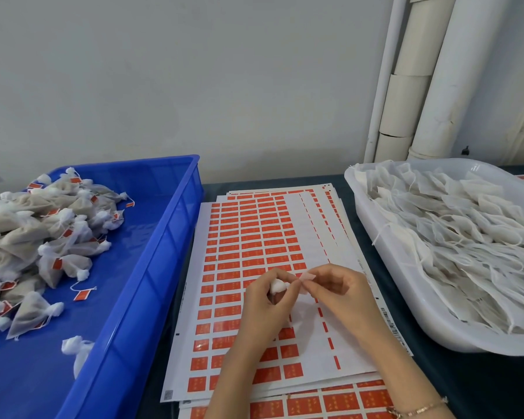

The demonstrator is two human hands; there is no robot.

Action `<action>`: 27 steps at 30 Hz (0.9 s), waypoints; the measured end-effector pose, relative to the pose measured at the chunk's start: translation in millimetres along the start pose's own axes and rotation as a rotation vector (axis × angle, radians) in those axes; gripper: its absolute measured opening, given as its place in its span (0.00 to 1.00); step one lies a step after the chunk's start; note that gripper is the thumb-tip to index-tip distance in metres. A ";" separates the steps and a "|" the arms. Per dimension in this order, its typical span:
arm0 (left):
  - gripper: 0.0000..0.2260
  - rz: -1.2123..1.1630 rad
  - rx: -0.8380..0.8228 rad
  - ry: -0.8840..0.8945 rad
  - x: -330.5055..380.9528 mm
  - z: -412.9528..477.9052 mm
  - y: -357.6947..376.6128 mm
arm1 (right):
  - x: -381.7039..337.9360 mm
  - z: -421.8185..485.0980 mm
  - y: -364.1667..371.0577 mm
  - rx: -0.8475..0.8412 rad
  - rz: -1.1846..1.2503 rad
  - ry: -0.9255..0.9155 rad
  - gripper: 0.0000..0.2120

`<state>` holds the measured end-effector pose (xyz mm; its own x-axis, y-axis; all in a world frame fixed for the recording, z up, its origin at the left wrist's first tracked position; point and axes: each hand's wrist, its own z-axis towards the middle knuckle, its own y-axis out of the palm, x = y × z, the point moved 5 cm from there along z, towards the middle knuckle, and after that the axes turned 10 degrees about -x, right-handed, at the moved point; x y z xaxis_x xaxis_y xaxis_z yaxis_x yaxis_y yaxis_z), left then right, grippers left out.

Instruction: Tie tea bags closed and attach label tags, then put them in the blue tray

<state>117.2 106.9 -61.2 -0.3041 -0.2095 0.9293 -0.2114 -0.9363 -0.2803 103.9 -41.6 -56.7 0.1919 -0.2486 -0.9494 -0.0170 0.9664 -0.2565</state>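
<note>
The tea bag (278,287) was above the label sheets (248,237), its gathered neck pinched in your left hand (263,309), and your right hand (339,291) pinched one label (308,277) beside it. I judged the tagging unfinished. One blue tray (161,252) held finished bags (43,237), too many to count. One white tray (406,297) held many untied bags (466,237).

No legible text; print on orange labels (252,254) blurred (barcode (387,321) at label sheet (350,343) edge too small).

Table (472,385), perhaps clothed, bears blue tray (152,267), label sheets (248,237), white tub (406,303).
</note>
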 end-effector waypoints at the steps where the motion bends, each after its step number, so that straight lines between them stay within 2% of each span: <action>1: 0.02 0.002 0.008 -0.008 -1.0 0.1 -0.2 | -0.4 -0.1 0.5 -0.007 0.001 0.001 0.04; 5: 0.03 -0.006 0.032 -0.023 -1.8 0.3 -1.3 | -3.3 0.4 1.1 -0.015 0.023 -0.010 0.05; 8: 0.04 0.001 0.044 -0.030 -1.3 0.3 -2.1 | -5.4 -0.2 1.0 -0.009 0.046 -0.033 0.10; 14: 0.05 0.009 0.024 -0.016 1.0 0.2 -1.3 | -4.9 -1.0 0.3 0.041 -0.129 -0.087 0.04; 20: 0.07 -0.040 0.005 -0.080 1.0 1.8 -3.4 | -11.0 -4.7 0.0 0.083 -0.251 -0.195 0.15; 27: 0.07 -0.139 -0.038 -0.159 3.2 0.0 -7.7 | -9.8 -4.8 -2.2 0.077 -0.220 -0.169 0.13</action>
<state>117.8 113.4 -56.1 -0.1196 -0.1241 0.9850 -0.2767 -0.9487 -0.1531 97.3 -41.5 -47.7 0.3440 -0.4448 -0.8269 0.1161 0.8941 -0.4326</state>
